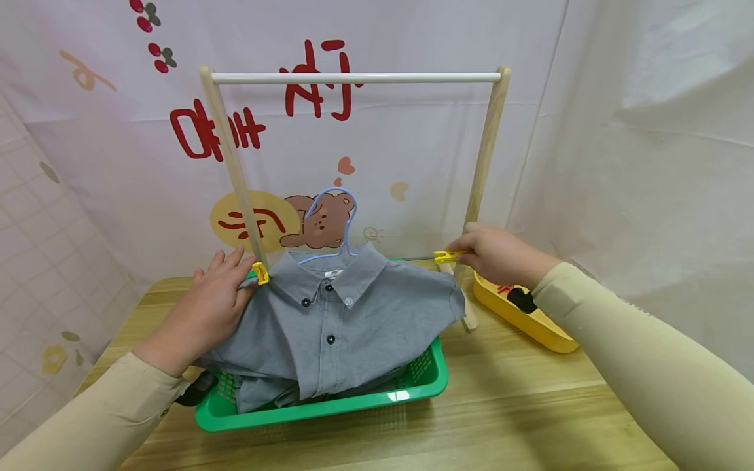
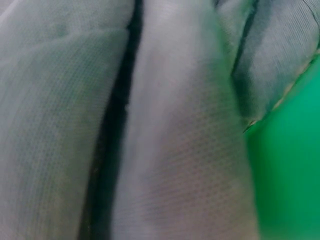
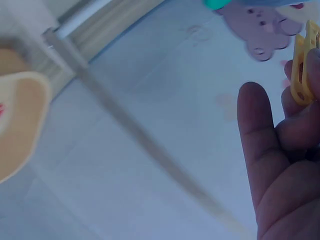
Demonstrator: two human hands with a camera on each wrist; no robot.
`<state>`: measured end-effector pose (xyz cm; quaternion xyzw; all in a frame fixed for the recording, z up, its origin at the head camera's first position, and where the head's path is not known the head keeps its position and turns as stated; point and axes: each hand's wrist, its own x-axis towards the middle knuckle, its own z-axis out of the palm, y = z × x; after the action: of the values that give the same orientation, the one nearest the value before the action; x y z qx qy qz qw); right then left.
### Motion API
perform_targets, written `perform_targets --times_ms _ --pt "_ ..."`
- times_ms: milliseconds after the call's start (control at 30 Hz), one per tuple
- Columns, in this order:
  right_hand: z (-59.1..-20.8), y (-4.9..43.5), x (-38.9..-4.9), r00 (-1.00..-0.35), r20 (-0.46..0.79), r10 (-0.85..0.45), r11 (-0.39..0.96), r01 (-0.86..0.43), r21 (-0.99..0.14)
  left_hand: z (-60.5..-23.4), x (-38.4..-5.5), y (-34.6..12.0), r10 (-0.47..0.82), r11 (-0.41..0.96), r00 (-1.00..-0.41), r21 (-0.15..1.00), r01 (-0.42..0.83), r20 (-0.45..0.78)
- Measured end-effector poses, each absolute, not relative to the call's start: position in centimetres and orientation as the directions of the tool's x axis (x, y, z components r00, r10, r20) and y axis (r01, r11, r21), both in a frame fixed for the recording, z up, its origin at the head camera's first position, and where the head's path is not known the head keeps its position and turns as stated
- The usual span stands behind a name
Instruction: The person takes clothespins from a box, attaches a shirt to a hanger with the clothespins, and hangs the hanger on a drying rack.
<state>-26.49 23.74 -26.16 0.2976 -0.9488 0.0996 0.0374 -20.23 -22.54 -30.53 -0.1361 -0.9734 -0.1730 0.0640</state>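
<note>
A grey button-collar shirt lies over a green basket, a blue hanger rising from its collar. At the shirt's left-side shoulder, my left hand pinches the cloth between thumb and fingers, beside a yellow clothespin fixed there. My right hand grips another yellow clothespin, held off the shirt above its other shoulder. The right wrist view shows that clothespin between thumb and fingers, with one finger standing straight. Grey cloth fills most of the left wrist view.
A wooden rack with a white bar stands behind the basket. At right on the wooden table sits a yellow tray holding dark and red items. A printed cloth backdrop hangs behind.
</note>
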Motion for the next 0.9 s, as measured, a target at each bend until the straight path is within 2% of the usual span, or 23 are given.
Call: perform_targets --times_ms 433,767,900 --pt "-23.7 20.0 -24.1 -0.729 0.190 -0.657 0.720 -0.682 -0.129 -30.5 -20.2 -22.4 0.238 0.906 -0.956 0.316 0.281 0.171" --pt "-23.6 18.0 -23.6 -0.673 0.201 -0.712 0.669 -0.737 -0.099 -30.6 -20.2 -22.5 0.234 0.906 -0.956 0.316 0.281 0.177" --pt "-23.6 17.4 -23.6 -0.645 0.197 -0.738 0.650 -0.758 -0.049 -30.6 -20.1 -22.5 0.235 0.905 -0.955 0.318 0.283 0.182"
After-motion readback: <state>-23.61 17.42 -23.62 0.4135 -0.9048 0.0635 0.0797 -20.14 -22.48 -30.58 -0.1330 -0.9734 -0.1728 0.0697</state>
